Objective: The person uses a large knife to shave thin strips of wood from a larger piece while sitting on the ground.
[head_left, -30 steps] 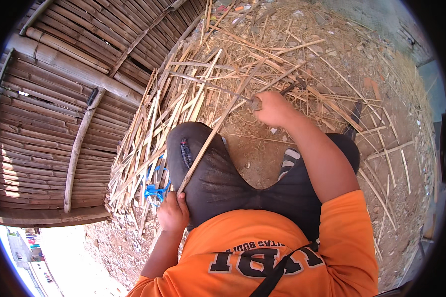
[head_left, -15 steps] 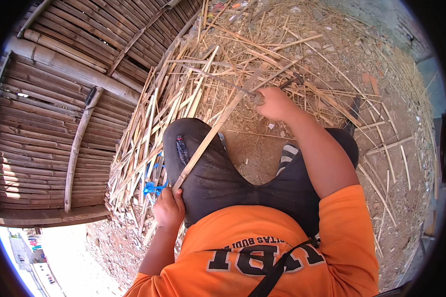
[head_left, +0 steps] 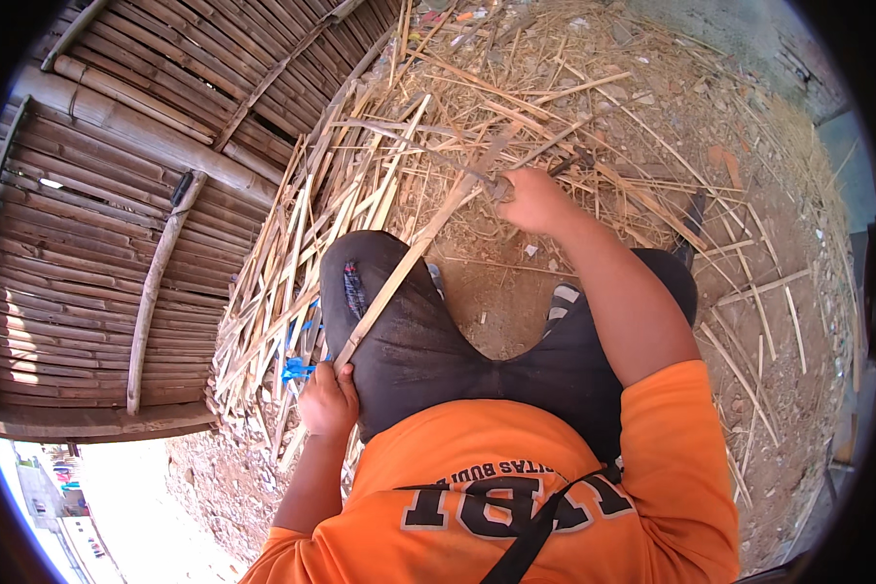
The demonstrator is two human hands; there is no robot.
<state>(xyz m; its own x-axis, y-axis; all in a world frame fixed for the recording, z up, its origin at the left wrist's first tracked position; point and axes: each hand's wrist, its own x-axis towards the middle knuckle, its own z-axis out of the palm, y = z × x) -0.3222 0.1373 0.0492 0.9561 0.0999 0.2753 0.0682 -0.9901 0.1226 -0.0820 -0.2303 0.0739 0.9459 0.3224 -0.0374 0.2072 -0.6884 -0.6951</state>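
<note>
My left hand [head_left: 328, 401] is closed on the near end of a long bamboo strip [head_left: 399, 277], beside my left knee. The strip runs up and to the right across my dark trousers [head_left: 409, 331]. My right hand [head_left: 533, 200] reaches forward and grips a blade or tool, partly hidden, where it meets the strip's far part [head_left: 472, 185]. What the tool is exactly I cannot make out. I sit with my knees apart over bare earth [head_left: 496, 292].
A heap of split bamboo strips [head_left: 292, 282] lies to my left and ahead. A woven bamboo wall [head_left: 97, 243] with poles stands further left. Scattered slivers cover the dirt ground [head_left: 749, 243] on the right. A blue scrap [head_left: 295, 368] lies near my left hand.
My right hand has moved a little further along the strip, away from me. The left hand keeps its hold near my knee.
</note>
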